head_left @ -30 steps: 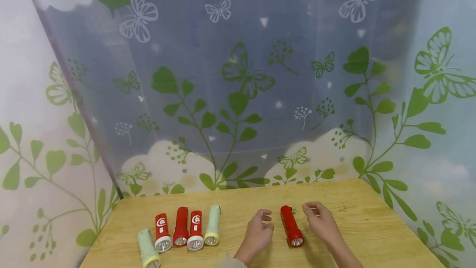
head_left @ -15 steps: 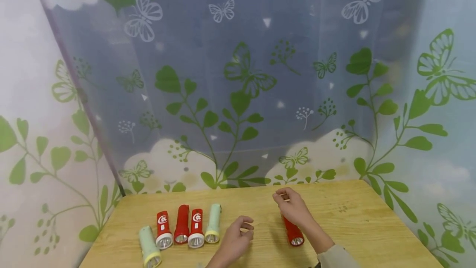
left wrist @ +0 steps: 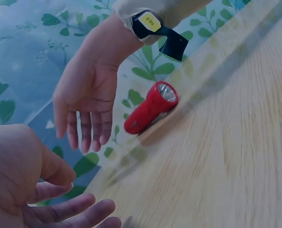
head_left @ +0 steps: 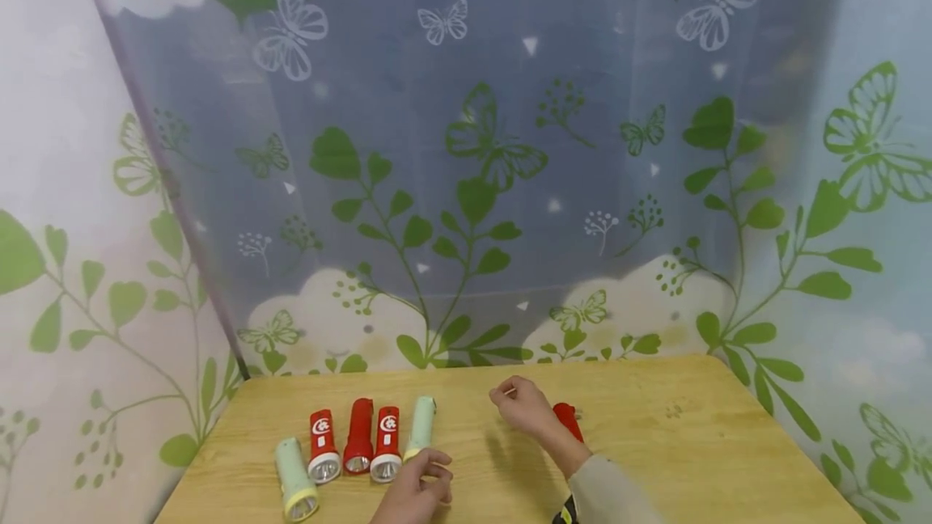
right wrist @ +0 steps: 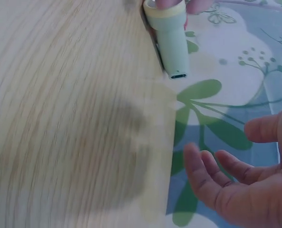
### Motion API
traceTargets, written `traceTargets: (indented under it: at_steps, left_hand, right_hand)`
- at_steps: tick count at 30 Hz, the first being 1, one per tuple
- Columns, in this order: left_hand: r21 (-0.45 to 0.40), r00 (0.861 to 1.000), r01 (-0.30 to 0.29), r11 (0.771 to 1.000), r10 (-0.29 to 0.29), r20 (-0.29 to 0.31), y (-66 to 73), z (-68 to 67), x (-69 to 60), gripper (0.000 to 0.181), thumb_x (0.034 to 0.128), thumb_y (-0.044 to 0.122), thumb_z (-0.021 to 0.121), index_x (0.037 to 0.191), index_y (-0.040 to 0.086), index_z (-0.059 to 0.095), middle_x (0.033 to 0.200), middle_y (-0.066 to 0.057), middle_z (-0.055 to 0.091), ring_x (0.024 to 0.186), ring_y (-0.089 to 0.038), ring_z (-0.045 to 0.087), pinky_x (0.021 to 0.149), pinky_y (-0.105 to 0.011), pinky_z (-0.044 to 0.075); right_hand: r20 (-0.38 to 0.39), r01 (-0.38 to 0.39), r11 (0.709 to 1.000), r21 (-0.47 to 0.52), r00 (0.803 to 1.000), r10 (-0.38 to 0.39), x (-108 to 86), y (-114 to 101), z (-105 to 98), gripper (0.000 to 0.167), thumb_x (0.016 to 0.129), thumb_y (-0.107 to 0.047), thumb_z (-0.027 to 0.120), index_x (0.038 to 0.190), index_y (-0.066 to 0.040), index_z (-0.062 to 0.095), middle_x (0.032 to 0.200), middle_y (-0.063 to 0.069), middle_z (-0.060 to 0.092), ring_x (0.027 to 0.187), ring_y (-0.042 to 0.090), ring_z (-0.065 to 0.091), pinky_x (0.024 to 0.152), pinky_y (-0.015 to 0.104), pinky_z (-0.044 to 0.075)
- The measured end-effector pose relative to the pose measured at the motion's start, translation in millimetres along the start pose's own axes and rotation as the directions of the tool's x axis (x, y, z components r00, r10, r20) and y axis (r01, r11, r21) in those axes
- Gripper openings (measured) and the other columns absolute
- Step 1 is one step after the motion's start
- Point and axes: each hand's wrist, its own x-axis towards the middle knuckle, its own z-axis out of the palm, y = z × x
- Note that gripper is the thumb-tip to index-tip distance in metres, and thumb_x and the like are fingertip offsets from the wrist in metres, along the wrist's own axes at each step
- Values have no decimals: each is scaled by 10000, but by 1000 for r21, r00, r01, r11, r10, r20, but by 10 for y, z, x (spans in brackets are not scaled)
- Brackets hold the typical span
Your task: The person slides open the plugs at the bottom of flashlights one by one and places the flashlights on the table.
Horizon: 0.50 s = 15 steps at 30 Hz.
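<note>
My left hand (head_left: 415,492) hovers with loosely bent fingers by the lens end of a pale green flashlight (head_left: 423,420), partly covering it. In the right wrist view its fingertips overlap that flashlight's cream rim (right wrist: 165,16); whether they touch, I cannot tell. My right hand (head_left: 526,409) is in the air above the table's middle, fingers relaxed and holding nothing. Behind its forearm lies a red flashlight (head_left: 568,420), mostly hidden in the head view but whole in the left wrist view, lens toward me.
Left of my left hand lie two red-and-white flashlights, one (head_left: 388,445) beside an all-red flashlight (head_left: 359,437), the other (head_left: 324,447) further left. Another pale green flashlight (head_left: 294,475) is nearest the left edge. A printed curtain (head_left: 466,265) hangs behind the wooden table (head_left: 692,459).
Both hands have moved left: the left one from mid-table to the pale green flashlight, the right one across and past the lone red flashlight. The flashlights stay in place.
</note>
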Motion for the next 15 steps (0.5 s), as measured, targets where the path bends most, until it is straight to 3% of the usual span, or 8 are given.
traceTargets:
  at_steps: [5,12,15]
  left_hand:
    - [-23,1000,25,999,-25,-7,-87,-152,-108,332,980,78,576,1256,-101,529,1078,-193,658,815,-160,680,714,-347,576]
    - [-51,995,90,995,-92,-38,-75,-331,-319,373,983,125,603,1280,-91,536,1074,-180,673,804,-157,691,739,-367,599]
    - [-45,995,85,995,-87,-50,-86,-421,-385,382,968,110,609,1254,-127,518,1053,-194,681,790,-168,697,739,-372,601]
  right_hand:
    - [26,-32,999,31,999,31,60,5,183,312,1027,-261,571,1161,20,581,1087,180,640,816,339,664,731,460,592]
    - [64,-76,996,43,995,74,122,-10,437,291,1024,-255,572,1107,24,569,754,12,522,561,108,456,652,352,548]
    - [62,-87,996,36,995,84,180,-14,537,276,1017,-263,582,1076,7,573,687,-9,482,520,79,408,624,307,509]
